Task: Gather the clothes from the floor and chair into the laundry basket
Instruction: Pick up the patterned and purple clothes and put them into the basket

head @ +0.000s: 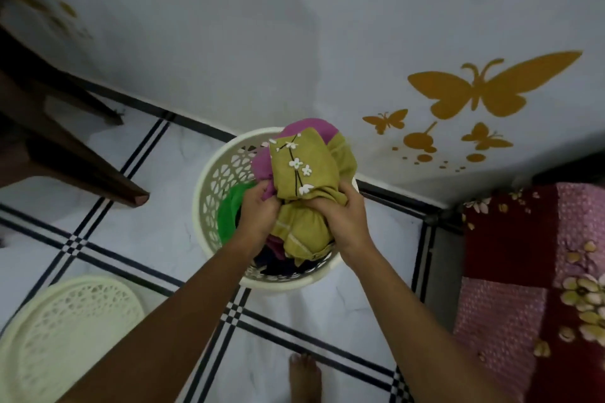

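A cream laundry basket with a lattice wall stands on the tiled floor by the wall. Over its mouth I hold a bunched olive-green garment with white flowers and pink parts. My left hand grips its left side and my right hand grips its right side. Inside the basket lie a bright green cloth and dark clothes, partly hidden by my hands and the bundle.
The basket's cream lid lies on the floor at the lower left. Dark wooden chair legs slant in from the left. A bed with a red and pink floral cover fills the right. My bare foot is below the basket.
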Demonstrator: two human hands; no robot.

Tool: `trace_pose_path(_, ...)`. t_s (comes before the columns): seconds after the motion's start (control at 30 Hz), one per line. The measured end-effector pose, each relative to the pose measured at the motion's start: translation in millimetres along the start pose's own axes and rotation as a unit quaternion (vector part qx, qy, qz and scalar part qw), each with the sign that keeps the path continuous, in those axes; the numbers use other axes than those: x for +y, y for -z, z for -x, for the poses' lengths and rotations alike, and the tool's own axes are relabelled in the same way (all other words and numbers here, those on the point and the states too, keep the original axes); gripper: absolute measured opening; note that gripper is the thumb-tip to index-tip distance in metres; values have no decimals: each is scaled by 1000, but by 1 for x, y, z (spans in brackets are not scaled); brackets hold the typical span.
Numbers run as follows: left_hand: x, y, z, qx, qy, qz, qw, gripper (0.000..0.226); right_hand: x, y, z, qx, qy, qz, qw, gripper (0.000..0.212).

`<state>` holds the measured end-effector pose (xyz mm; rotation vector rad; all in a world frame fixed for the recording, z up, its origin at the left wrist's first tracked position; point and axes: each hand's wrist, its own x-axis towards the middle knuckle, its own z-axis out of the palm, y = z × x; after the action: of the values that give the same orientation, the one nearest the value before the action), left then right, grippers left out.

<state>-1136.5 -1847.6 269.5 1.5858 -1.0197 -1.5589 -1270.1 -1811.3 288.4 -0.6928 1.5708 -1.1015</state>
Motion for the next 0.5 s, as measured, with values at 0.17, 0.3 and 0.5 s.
trace_pose_path(0.17,-40,29,-35,2,-81,-320,944,37,51,-22,-28,-82,-26,149,985,75)
trace_pose_path(0.3,-64,75,-60,2,-194,-519,832,44,84,-64,-31,-79,3,301,950,77)
trace_pose_path(0.5,-73,131,-96,-216,-202,-740,604,54,124,-121,-16,-176,-61,510,840,104)
